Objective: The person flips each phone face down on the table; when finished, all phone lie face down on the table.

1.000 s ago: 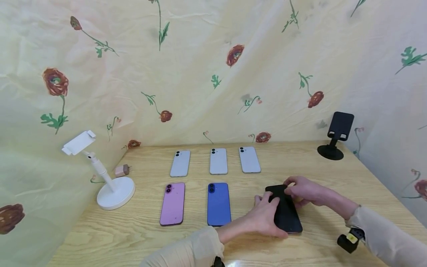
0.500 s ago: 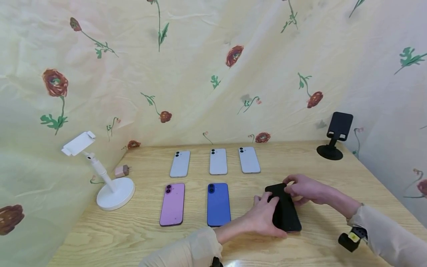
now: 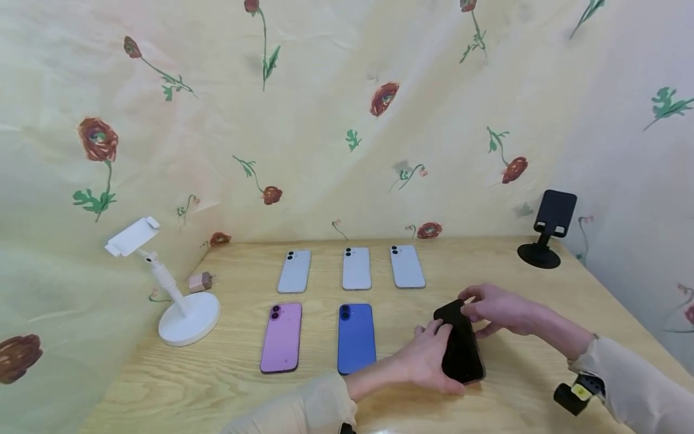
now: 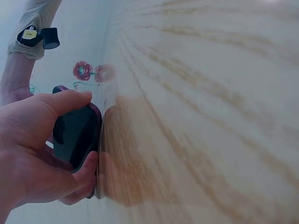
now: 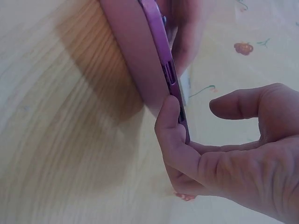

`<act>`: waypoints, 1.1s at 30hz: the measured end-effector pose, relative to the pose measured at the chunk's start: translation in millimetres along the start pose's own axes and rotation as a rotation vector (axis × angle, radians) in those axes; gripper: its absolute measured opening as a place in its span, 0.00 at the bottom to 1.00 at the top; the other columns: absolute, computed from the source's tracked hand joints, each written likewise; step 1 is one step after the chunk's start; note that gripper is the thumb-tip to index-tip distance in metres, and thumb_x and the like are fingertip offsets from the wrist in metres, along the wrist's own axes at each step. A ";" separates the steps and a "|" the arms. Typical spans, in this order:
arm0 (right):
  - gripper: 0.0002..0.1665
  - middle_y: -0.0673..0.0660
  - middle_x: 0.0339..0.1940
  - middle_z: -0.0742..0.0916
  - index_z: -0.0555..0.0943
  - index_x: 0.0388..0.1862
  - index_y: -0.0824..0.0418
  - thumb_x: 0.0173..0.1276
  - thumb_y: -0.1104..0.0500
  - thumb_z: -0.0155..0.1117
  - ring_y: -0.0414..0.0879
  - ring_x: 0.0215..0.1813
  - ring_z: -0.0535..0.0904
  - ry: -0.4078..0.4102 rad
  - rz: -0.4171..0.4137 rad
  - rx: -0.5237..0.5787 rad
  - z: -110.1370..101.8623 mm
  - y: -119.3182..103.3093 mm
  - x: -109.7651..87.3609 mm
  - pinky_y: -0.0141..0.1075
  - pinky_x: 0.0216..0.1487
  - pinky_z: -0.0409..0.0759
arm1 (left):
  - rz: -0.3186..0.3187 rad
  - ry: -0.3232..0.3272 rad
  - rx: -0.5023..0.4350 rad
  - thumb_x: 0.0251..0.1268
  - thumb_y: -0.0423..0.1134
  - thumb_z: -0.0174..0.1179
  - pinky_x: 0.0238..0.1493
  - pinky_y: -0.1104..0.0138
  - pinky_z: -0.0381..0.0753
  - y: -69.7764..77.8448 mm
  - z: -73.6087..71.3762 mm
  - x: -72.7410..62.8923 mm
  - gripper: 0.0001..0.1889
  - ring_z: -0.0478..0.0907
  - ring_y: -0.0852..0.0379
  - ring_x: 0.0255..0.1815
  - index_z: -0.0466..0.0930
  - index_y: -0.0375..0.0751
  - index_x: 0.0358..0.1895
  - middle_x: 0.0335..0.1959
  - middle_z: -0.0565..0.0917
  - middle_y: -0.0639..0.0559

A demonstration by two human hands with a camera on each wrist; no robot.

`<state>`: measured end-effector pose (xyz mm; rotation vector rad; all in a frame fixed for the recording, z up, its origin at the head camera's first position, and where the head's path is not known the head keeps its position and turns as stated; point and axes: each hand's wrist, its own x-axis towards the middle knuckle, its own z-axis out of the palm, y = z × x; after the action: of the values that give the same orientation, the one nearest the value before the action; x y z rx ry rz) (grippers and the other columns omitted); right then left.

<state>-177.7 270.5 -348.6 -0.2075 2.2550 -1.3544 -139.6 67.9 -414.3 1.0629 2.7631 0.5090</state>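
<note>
A smartphone (image 3: 462,349) with its dark screen upward tilts over the table at right of centre. My left hand (image 3: 425,361) grips its near left part; in the left wrist view, thumb and fingers span the phone (image 4: 77,133) between its edges. My right hand (image 3: 501,310) holds the far right edge. The right wrist view shows the phone's purple side (image 5: 161,44) with its buttons, and curled fingers (image 5: 169,116) against that edge. The right thumb (image 5: 233,105) stands apart from the edge there. To the left lie a blue phone (image 3: 356,337) and a purple phone (image 3: 282,337), backs up.
Behind are three pale phones, the left (image 3: 294,271), middle (image 3: 356,268) and right one (image 3: 408,266). A white phone stand (image 3: 190,319) and a pink charger plug (image 3: 200,281) stand left. A black phone stand (image 3: 547,229) is at the back right, before a flowered cloth (image 3: 314,120).
The held phone has tilted more, its near right corner shifting a little left and its lower edge showing more. Both hands keep their hold. The head view has tipped slightly upward.
</note>
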 end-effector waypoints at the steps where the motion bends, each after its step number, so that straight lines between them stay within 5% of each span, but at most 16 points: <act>1: 0.31 0.64 0.42 0.71 0.57 0.67 0.84 0.71 0.68 0.52 0.53 0.40 0.71 -0.004 -0.004 0.003 0.5 0.1 -0.8 0.49 0.40 0.83 | 0.007 -0.006 -0.001 0.51 0.61 0.73 0.54 0.69 0.73 0.2 0.3 -0.4 0.53 0.65 0.50 0.65 0.58 0.39 0.75 0.73 0.62 0.45; 12: 0.33 0.77 0.57 0.73 0.53 0.69 0.86 0.74 0.68 0.51 0.60 0.51 0.78 -0.037 -0.031 0.022 3.0 -2.4 -2.4 0.50 0.42 0.84 | 0.034 -0.013 -0.050 0.53 0.58 0.73 0.61 0.68 0.69 -0.5 1.6 -5.3 0.57 0.64 0.49 0.69 0.50 0.34 0.78 0.73 0.62 0.41; 33: 0.36 0.70 0.52 0.77 0.52 0.70 0.84 0.70 0.70 0.53 0.57 0.49 0.80 -0.097 -0.087 0.111 9.5 -8.9 2.3 0.51 0.45 0.83 | 0.039 0.002 -0.180 0.52 0.54 0.76 0.60 0.69 0.69 -5.5 -3.1 -9.8 0.65 0.63 0.51 0.70 0.34 0.39 0.81 0.75 0.60 0.41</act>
<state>-176.2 257.8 -345.4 -0.3298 2.1059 -1.4768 -136.5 56.6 -413.3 1.0750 2.6426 0.7479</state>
